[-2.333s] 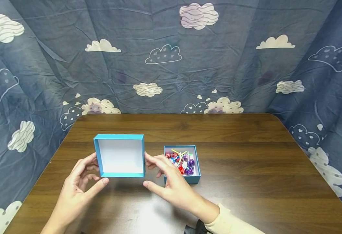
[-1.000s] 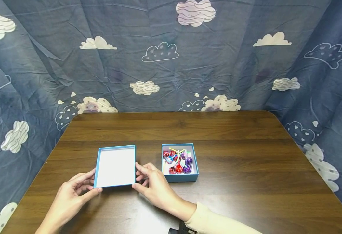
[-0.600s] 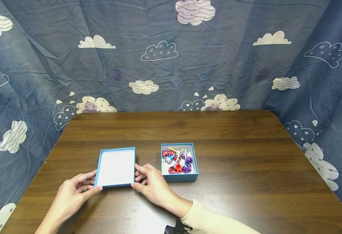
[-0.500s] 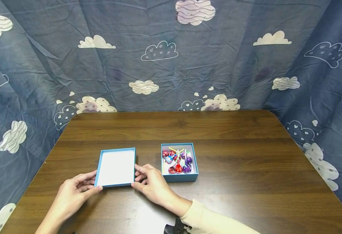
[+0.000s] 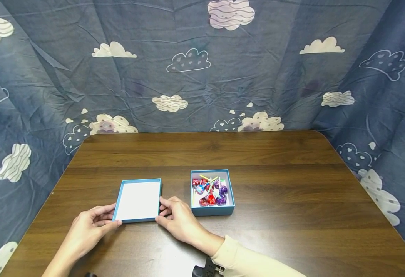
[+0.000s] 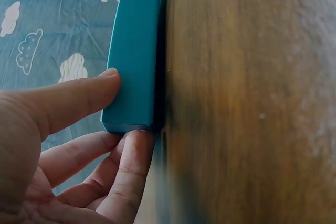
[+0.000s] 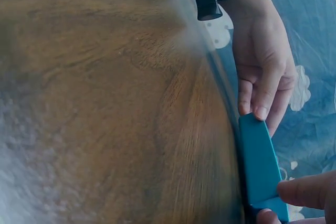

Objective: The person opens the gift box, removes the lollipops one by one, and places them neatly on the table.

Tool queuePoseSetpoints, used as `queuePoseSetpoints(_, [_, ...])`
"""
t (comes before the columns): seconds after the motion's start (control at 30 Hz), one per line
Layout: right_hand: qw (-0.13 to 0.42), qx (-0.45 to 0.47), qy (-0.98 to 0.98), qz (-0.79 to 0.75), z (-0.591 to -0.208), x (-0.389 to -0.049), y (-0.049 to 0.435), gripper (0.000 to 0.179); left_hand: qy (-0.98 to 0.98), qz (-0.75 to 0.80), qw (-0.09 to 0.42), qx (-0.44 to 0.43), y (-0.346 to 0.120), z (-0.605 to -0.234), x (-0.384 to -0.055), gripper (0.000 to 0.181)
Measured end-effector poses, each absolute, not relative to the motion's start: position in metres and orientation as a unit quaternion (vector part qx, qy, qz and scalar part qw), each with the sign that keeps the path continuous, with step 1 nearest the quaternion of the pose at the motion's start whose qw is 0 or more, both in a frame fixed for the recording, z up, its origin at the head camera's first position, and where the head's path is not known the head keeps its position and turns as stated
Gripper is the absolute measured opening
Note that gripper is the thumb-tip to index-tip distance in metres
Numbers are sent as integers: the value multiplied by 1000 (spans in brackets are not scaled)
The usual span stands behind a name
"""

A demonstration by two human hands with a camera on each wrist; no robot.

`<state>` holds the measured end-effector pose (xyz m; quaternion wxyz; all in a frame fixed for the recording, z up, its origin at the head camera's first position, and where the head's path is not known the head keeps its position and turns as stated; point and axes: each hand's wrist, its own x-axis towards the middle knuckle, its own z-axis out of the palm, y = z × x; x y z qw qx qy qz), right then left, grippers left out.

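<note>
A shallow blue box lid (image 5: 136, 202) with a white inside lies hollow side up, low over the table at the left. My left hand (image 5: 86, 231) holds its left side, thumb at the near corner. At the opposite side, my right hand (image 5: 181, 225) grips the lid's near right corner between thumb and fingers. In the left wrist view the lid (image 6: 134, 51) shows its blue side wall close to the wood, with a thin dark gap beneath. The right wrist view shows both hands at the lid's (image 7: 260, 161) ends. Nothing lies inside the lid.
Right of the lid stands a matching blue box (image 5: 213, 211) holding several wrapped lollipops (image 5: 211, 199), red, purple and blue. The brown wooden table (image 5: 275, 192) ends at a dark blue cloud-print curtain (image 5: 195, 88). A black wrist camera (image 5: 206, 268) sits below my right sleeve.
The lid has come down from a raised, upright tilt to lying nearly flat, with both hands still at its sides. Over the last half second it sinks slightly further. The lollipop box stays put.
</note>
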<state>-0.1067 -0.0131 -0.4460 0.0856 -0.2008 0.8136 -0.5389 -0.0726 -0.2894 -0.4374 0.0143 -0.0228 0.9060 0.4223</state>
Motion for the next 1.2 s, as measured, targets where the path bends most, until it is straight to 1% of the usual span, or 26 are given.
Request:
queuePoseSetpoints(0.43, [91, -198, 817, -534, -447, -112, -19, 57, 909, 415, 19, -31, -292, -440, -76, 60])
queuePoseSetpoints(0.73, [99, -200, 814, -537, -449, -110, -17, 57, 915, 398, 35, -49, -292, -440, -75, 61])
queuePoseSetpoints(0.97, [130, -220, 814, -521, -440, -108, -9, 62, 918, 395, 0, -38, -290, -437, -73, 58])
queuePoseSetpoints(1.1, [154, -237, 808, -517, -428, -102, 6, 65, 918, 393, -49, -29, -288, -430, -70, 51])
queuePoseSetpoints(1.2, [167, -252, 803, -514, -417, -97, 20, 60, 919, 382, -99, -11, -284, -425, -70, 47])
